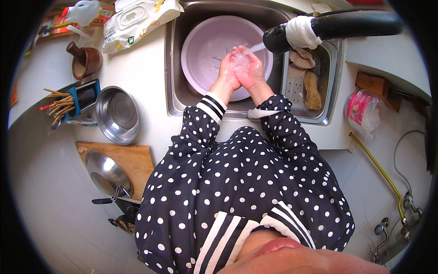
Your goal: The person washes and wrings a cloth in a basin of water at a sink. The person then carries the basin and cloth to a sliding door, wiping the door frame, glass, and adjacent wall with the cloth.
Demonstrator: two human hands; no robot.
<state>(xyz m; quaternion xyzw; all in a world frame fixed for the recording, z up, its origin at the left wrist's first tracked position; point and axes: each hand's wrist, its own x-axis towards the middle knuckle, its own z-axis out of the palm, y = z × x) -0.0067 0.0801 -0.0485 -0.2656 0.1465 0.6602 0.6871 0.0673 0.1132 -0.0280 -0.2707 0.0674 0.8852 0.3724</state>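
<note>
My left hand (228,73) and my right hand (254,74) are side by side, palms up and touching, cupped open with no solid object in them. Bubbly water (240,63) pools in the palms. A thin stream (255,48) falls into them from the black faucet spout (274,39), whose neck is wrapped in white cloth (301,32). Below the hands, a round pale-purple plastic basin (196,65) sits in the stainless steel sink (174,92). Small dark specks or strands show on the basin's bottom.
A side compartment at the right holds a loofah scrubber (311,90) and a beige cloth (301,59). Left on the counter are a steel bowl (118,114), a chopstick holder (84,96), a brown mortar with pestle (85,63) and a wipes pack (137,24). A lid (108,173) rests on a wooden board (137,161).
</note>
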